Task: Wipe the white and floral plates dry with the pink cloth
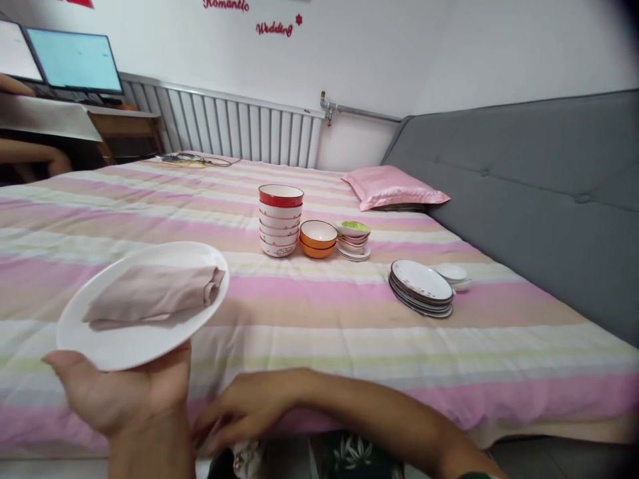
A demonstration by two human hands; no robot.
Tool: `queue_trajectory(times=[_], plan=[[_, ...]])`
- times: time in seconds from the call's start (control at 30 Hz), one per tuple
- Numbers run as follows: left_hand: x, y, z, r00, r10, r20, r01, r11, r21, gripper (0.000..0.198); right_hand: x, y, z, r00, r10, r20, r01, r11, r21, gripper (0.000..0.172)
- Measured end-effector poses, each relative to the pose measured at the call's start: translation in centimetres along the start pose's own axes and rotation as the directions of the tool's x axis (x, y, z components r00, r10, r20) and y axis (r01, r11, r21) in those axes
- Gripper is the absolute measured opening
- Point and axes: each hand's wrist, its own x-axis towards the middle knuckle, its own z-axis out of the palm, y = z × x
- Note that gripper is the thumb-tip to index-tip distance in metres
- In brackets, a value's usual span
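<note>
My left hand supports a white oval plate from below, thumb at its near rim and the other fingers hidden underneath. On the plate lies a folded greyish-pink cloth. The plate is held tilted above the striped bedspread, at the left. My right hand hangs low by the bed's near edge, to the right of my left wrist. Its fingers are loosely bent and apart, slightly blurred, with nothing seen in them. Farther off stand a stack of white bowls with a red-banded one on top, and two orange bowls.
Small dishes under a green-and-white one stand right of the orange bowls. A stack of plates and small white dishes sit farther right. Beyond are a pink pillow, cables, a grey headboard and a person's arm.
</note>
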Motion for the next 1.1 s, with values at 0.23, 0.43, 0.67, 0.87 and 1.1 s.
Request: queue_trajectory(times=[0.23,0.43,0.67,0.87,1.1], plan=[[-0.6,-4.9,1.2,0.991,-0.071,-0.112,0.072,0.997,0.007,0.050,-11.4,3.6,-9.2,0.602,0.249,-0.759,-0.443,0.895,-0.057,0.021],[-2.8,-10.4,2.9,0.911,-0.390,-0.136,0.394,0.919,0.004,0.049,-14.2,3.7,-12.9,0.330,0.154,-0.931,-0.464,0.886,-0.018,0.019],[-4.5,-16.0,3.8,0.818,-0.572,-0.061,0.571,0.821,-0.028,0.047,-15.1,3.6,-14.7,0.441,0.110,-0.891,-0.444,0.890,-0.110,0.023],[-5.5,-19.7,4.2,0.778,-0.628,0.027,0.628,0.778,-0.012,0.048,-15.4,6.2,-13.6,0.585,0.156,-0.796,-0.397,0.911,-0.114,0.035],[-6.2,-22.2,4.4,0.711,-0.683,-0.167,0.697,0.651,0.302,0.049,-14.7,10.7,-12.3,0.544,0.410,-0.732,-0.649,0.758,-0.058,0.049]])
